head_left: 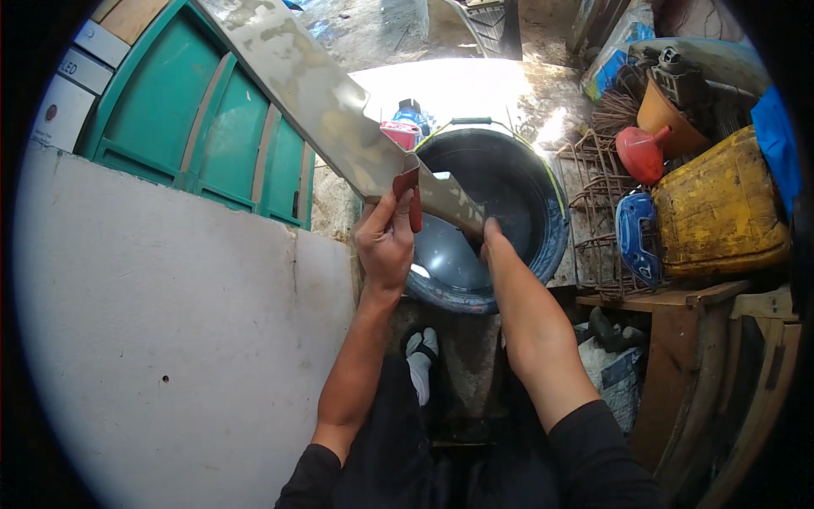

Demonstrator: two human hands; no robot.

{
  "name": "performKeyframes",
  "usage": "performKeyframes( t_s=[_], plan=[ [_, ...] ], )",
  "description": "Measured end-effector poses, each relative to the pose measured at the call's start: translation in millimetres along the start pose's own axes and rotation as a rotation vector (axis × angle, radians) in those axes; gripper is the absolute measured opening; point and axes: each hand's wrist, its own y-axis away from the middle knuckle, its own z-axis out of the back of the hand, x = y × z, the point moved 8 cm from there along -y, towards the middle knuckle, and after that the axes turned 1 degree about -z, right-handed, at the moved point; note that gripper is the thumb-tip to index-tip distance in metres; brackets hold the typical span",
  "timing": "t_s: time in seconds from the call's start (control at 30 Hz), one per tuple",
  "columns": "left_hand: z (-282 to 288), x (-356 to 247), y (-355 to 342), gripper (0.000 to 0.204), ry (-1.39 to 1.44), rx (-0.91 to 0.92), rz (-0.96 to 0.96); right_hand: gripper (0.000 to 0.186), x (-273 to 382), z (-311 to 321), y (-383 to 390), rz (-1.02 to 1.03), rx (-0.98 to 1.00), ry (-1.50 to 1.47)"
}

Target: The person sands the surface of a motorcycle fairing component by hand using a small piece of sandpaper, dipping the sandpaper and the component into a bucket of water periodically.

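Note:
A long grey panel with patchy beige spots (318,93) slants from the upper left down over a dark round tub (555,250). My left hand (386,246) is closed on a folded reddish-brown piece of sandpaper (407,181), pressed at the panel's edge. My right hand (493,240) grips the panel's lower end above the tub, its fingers mostly hidden behind the panel. Water in the tub reflects light. A green-yellow handle (471,121) runs along the tub's far rim.
A white wall (170,322) and a green shutter-like panel (170,110) stand at left. Behind the tub are a red container (402,133) and a blue bottle (410,113). To the right sit a yellow jerrycan (721,208), red funnel (642,154), metal rack (598,208) and wooden frame (678,373).

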Motion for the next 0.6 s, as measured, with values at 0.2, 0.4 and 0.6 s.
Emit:
performKeyframes(
  t_s=[0.2, 0.4, 0.6],
  plan=[
    [24, 1, -5, 0.023, -0.037, -0.091, -0.065, 0.057, 6, -20, 66, -0.014, 0.016, 0.136],
    [24, -21, -11, 0.022, -0.027, -0.119, -0.135, 0.059, 17, -32, 71, 0.017, 0.001, -0.035],
    [6, -19, -5, 0.021, -0.063, -0.114, -0.158, 0.062, 34, -77, 91, 0.409, 0.221, 0.122]
  ],
)
